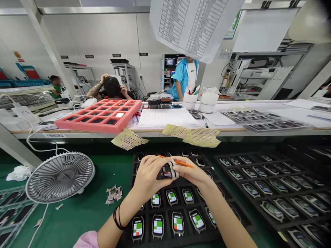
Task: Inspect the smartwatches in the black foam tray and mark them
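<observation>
Over a black foam tray (165, 203), my two hands meet around a smartwatch body (167, 171) without a strap, its screen lit. My left hand (148, 172) grips it from the left with fingers wrapped over the top. From the other side, my right hand (190, 171) pinches its pale edge, where a second watch-like piece seems stacked; I cannot make out that part fully. A thin orange stick (182, 163) lies across the right hand's fingers. Below, several watch bodies (158, 225) sit in the tray's slots, their screens showing green, white and some red blocks.
Another black tray (258, 179) of watches stands right. At left are a grey fan (62, 177) and small paper scraps (113, 194). Yellow sticker sheets (201, 137) hang over the shelf edge. A pink foam tray (113, 125) rests above. Across the bench are several people (184, 77).
</observation>
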Tool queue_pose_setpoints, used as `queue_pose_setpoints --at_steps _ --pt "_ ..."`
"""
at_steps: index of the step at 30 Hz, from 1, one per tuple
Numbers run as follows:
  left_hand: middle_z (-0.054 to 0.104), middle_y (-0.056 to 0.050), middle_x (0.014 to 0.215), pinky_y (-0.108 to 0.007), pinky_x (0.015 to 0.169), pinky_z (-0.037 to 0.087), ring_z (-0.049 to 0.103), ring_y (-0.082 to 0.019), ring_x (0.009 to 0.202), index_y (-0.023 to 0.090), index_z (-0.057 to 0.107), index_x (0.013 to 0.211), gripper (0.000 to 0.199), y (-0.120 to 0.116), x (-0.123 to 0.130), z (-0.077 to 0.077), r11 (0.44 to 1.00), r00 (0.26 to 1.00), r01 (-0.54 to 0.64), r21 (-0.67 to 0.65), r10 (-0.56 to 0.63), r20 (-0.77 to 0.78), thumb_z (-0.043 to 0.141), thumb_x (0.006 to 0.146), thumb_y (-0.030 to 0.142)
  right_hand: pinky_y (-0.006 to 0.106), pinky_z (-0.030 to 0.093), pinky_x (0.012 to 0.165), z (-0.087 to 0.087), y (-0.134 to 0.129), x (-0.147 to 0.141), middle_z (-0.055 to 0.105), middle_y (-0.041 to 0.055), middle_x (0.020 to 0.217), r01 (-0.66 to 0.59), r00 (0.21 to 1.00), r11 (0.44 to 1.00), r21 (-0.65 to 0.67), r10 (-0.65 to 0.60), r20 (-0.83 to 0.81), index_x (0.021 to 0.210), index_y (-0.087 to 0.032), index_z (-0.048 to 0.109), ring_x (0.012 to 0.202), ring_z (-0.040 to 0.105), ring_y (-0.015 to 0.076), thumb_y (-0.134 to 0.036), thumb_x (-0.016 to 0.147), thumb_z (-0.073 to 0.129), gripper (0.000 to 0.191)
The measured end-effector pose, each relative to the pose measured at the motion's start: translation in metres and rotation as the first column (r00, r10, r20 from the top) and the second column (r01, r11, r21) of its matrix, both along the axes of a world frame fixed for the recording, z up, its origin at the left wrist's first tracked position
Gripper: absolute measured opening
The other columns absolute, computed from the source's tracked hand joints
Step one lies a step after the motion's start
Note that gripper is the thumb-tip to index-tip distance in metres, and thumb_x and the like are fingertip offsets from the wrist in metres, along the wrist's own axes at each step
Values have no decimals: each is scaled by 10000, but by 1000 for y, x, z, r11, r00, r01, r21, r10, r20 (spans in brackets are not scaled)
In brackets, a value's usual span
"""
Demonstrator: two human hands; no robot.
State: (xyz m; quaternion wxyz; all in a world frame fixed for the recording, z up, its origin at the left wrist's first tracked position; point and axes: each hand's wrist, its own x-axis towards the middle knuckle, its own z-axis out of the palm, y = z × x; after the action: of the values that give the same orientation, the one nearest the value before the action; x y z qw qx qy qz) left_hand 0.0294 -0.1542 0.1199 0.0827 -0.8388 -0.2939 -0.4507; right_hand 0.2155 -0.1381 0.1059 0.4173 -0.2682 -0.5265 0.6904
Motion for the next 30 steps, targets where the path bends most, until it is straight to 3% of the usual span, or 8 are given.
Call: queue_pose_setpoints --at_steps 3,8,11,15,19,24,30 --pt "700 -59 1023 -370 847 466 632 -222 928 221 524 1170 456 0 -1 -2 998 1000 12 -60 -12 4 722 761 262 273 502 708 -4 3 1 696 44 889 -35 999 999 -31 34 -38 1050 -202 695 767 646 150 -333 699 780 384" --pt "672 -89 1065 -385 867 501 602 -237 997 200 536 1167 501 3 -1 -4 971 992 93 -220 -72 104 753 739 348 268 505 681 -6 3 -6 697 55 876 7 997 999 -48 -10 -74 1007 -187 709 734 644 150 -399 670 793 406" --pt "659 -88 1090 -394 872 511 598 -246 1026 211 566 1118 463 3 -3 1 937 988 111 -331 -68 140 770 718 324 255 510 652 -5 1 -9 699 52 821 22 997 999 -48 -26 -74 975 -181 721 705 635 145 -396 676 789 375" --pt "662 -62 1062 -316 751 545 631 -209 937 216 570 1062 412 -2 -9 9 874 968 122 -471 0 250 770 707 275 253 533 619 -2 0 -9 701 47 840 97 993 995 -39 -100 -70 1004 -199 719 679 623 133 -350 709 771 335" --pt "655 -52 1053 -210 553 509 650 -154 794 214 523 1059 396 0 -15 11 742 919 196 -641 89 384 732 725 252 259 553 553 -1 2 -5 710 63 930 180 983 982 -52 -182 -35 1049 -208 699 774 648 175 -299 699 778 370" --pt "630 -60 1059 -154 387 426 642 -123 652 207 465 1068 470 17 -16 3 444 863 418 -793 78 498 736 690 275 326 605 698 -4 6 -5 709 63 1008 187 979 976 -112 -195 -58 1093 -215 682 951 663 219 -311 714 765 400" --pt "622 -71 1040 -143 375 379 566 -61 547 182 467 1051 532 35 -15 -9 305 778 560 -770 127 616 771 624 277 375 603 788 -1 5 -7 705 68 1051 176 981 977 -117 -184 -57 1111 -213 679 1037 644 238 -312 740 746 390"
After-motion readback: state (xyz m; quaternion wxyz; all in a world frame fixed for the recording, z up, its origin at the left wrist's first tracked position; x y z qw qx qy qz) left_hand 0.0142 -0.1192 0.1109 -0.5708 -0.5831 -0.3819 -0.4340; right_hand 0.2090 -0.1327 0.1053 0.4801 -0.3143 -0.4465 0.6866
